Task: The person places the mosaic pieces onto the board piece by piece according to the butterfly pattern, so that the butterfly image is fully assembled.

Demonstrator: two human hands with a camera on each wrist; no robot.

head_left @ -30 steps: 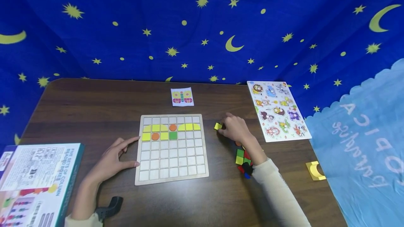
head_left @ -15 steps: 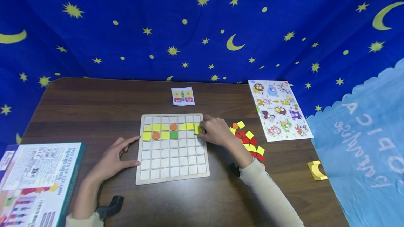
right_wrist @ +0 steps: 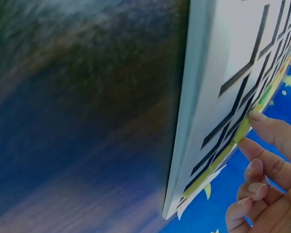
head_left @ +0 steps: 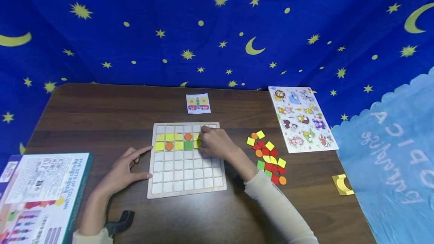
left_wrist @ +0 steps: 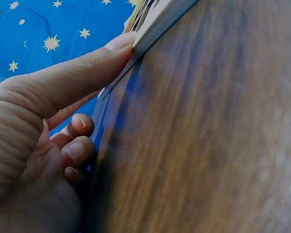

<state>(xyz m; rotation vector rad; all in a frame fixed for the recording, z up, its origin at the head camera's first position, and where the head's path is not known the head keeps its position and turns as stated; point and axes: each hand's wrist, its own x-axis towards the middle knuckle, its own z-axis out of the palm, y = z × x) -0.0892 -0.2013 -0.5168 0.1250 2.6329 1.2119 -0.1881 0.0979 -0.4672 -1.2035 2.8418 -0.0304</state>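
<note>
Overhead, the head view shows the left hand (head_left: 120,174) with thumb and index finger straight and well apart, their tips touching the left edge of a pale wooden board (head_left: 178,175). Palm down, the right hand (head_left: 218,144) reaches over the grid, pinching a yellow tile (head_left: 197,145), partly hidden, just right of a green square (head_left: 188,145); the hand also covers nearby cells. Flat, brightly coloured loose tiles (head_left: 268,166) lie right of the board on the dark wood-grain table (head_left: 101,112). Around it are a paper butterfly card (head_left: 198,103), an animal puzzle (head_left: 298,113) and a printed box (head_left: 40,191).

In the left wrist view, the thumb touches the board's edge, other fingers loosely bent below.

In the right wrist view, thumb and index finger clamp the yellow tile at the dark-lined grid; whether it sits flat, I cannot tell.
</note>
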